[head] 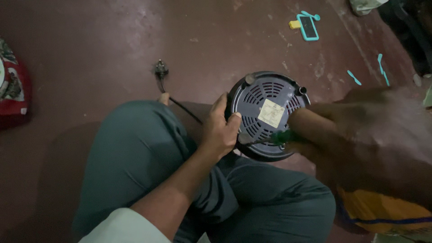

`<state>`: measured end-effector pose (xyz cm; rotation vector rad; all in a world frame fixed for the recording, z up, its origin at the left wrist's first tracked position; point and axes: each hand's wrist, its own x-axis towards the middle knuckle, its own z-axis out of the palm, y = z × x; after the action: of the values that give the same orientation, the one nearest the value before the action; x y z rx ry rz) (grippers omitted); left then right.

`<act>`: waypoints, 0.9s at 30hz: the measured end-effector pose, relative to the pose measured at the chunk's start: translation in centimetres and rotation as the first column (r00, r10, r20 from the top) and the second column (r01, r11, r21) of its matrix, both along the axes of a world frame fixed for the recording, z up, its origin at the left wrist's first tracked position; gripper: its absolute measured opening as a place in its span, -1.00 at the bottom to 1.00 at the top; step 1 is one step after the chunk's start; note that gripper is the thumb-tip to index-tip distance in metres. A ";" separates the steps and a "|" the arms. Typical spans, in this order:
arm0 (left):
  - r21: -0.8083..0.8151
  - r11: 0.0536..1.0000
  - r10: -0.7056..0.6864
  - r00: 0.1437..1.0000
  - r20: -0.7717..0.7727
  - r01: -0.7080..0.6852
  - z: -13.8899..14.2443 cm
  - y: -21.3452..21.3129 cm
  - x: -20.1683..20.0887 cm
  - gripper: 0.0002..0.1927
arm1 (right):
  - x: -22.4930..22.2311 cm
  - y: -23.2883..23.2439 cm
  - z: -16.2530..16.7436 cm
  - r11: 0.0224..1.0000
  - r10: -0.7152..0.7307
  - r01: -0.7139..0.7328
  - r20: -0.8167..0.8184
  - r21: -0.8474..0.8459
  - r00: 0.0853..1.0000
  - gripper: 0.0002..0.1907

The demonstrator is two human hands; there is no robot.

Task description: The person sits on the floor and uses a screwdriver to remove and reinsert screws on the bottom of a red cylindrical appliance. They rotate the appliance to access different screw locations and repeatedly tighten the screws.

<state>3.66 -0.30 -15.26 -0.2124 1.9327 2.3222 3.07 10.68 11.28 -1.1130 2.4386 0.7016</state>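
- Grey-blue plastic, round and slotted with vents, faces up: an appliance base [268, 114] lies turned over on the person's lap, its underside toward the camera.
- Being a flat disc seen from above, it has no clear long axis; a pale square label [271, 112] sits near its middle, tilted like a diamond.
- Small rubber feet stand at the rim, one at the upper left [249, 79] just beyond the left hand's fingertips, another at the lower left [243, 138] beside the thumb.
- The left hand [221, 129] is curled around the base's left edge, fingers half closed and thumb pressed on the underside, gripping it.
- The right hand [310, 132] comes in from the right, blurred and close to the lens; it is closed around a green-handled screwdriver [270, 138].
- That tool's long axis runs nearly level, its thin shaft pointing left toward the lower-left foot, close to the left thumb.
- A black power cord [180, 104] trails away up and left from behind the left hand, ending in a plug [161, 69] on the dark red floor [90, 54].
- Well beyond the right hand, at the far upper right, lies a small teal-framed slate [308, 27].
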 end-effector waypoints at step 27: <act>0.091 0.989 0.127 0.983 -0.130 -0.116 0.6 0.2 0.1 -0.42 | -0.1 -0.2 -0.2 0.917 -0.167 0.198 -0.118 0.345 0.979 -0.55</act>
<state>3.73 -0.10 -14.65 -0.1743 1.9282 2.5521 2.99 10.51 11.11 -0.7160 2.3185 1.0951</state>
